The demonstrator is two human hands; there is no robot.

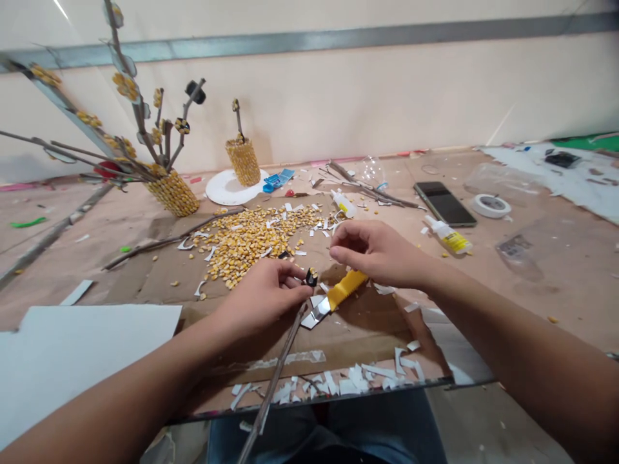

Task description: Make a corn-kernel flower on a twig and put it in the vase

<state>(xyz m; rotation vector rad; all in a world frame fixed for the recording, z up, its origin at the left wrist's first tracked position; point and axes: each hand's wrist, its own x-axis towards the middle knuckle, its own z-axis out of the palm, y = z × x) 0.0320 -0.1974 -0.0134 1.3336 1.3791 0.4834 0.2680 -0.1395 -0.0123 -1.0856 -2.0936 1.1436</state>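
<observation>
My left hand (268, 290) pinches a small black piece with corn kernels on it (311, 278) between thumb and fingers. Just below those fingertips is the tip of a thin stick (278, 370), which slants down past the table edge; whether the hand touches it I cannot tell. My right hand (370, 251) hovers to the right with its fingers curled and the thumb close to them; anything between them is too small to make out. Beneath it lies a yellow utility knife (345, 290), its blade pointing left. Loose corn kernels (246, 241) are heaped behind my left hand.
A kernel-covered pot with branches (171, 192) leans at left. A smaller kernel-covered pot (243, 161) stands on a white disc (220, 188). Glue bottles (449, 236), a phone (445, 203) and a tape roll (491, 205) lie right. White scraps (348, 385) litter the front edge.
</observation>
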